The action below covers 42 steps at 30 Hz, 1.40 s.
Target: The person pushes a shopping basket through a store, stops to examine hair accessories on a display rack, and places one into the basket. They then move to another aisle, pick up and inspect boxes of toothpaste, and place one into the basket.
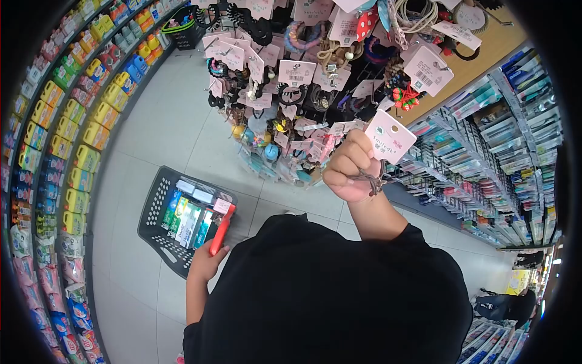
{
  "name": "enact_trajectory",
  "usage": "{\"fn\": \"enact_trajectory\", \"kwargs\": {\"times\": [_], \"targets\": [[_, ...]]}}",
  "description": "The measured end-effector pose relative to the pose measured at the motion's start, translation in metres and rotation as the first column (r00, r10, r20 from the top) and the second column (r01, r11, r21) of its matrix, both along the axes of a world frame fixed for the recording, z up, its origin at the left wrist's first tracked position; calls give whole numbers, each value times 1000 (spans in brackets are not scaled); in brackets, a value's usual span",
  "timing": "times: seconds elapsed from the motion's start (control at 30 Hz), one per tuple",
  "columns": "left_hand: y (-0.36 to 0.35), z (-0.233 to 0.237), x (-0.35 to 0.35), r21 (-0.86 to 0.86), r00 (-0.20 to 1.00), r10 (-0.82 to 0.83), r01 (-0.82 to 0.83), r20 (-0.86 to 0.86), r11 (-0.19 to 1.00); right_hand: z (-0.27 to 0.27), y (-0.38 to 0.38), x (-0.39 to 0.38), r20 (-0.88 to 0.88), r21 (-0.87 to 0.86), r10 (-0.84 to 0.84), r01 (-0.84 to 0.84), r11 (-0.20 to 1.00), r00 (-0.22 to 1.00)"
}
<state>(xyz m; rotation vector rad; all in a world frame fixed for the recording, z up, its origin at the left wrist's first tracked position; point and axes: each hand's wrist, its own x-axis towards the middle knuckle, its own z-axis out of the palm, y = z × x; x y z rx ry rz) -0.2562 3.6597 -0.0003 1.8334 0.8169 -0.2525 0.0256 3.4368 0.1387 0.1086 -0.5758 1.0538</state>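
My right hand [351,167] is raised at the right of centre, its fingers closed on a pink card [390,138] with a dark hair tie [373,179] hanging from it. Low on the left, my left hand [208,261] grips the red handle [222,230] of a dark grey shopping basket [159,212]. Several boxed goods and a small pink card lie inside that basket. Just above and left of my right hand hangs a rack of hair ties on pink cards [296,73].
Curved shelves of yellow bottles [88,159] and packets run down the left. At the right stand racks of packaged stationery [479,158]. Another basket [182,30] is at the top left. A person in dark clothes [506,306] is at the far lower right.
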Motion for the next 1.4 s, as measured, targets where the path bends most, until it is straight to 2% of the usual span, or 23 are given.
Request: {"fn": "enact_trajectory", "kwargs": {"times": [0.17,0.2,0.27,0.3,0.37,0.4,0.53,0.63,0.73,1.23,1.33,1.4], "targets": [[3,-8,-3,-33,1000,3,-3,22,999,-5,2,1,29,-63,-57,59,996,998],[3,-6,-3,-30,1000,4,-4,5,1000,-1,4,-1,98,-195,-171,187,963,980],[2,0,-1,-26,1000,2,-3,-29,1000,10,6,-9,276,-411,-357,445,796,893],[2,2,0,-22,1000,-2,2,-28,1000,10,7,-11,302,-483,-449,541,688,841],[2,4,1,-14,1000,-11,11,-26,1000,10,9,-12,380,-597,-600,682,422,704],[2,3,0,-17,1000,-9,9,-21,1000,5,8,-7,383,-545,-595,693,472,707],[2,-1,-2,-27,1000,0,0,-4,1000,3,7,0,505,-537,-625,784,312,595],[1,0,-2,-9,1000,-1,1,-1,1000,3,7,6,530,-573,-601,775,265,598],[1,2,-2,13,1000,-11,11,-8,1000,1,7,10,545,-587,-564,763,271,620],[1,-6,-4,18,1000,-6,6,-10,1000,3,11,28,693,-550,-494,828,109,525],[0,1,-2,43,1000,-16,17,-25,999,1,11,30,693,-594,-468,802,62,549],[-1,4,-1,59,999,-18,19,-30,998,-4,11,29,754,-551,-437,834,-14,491]]}}
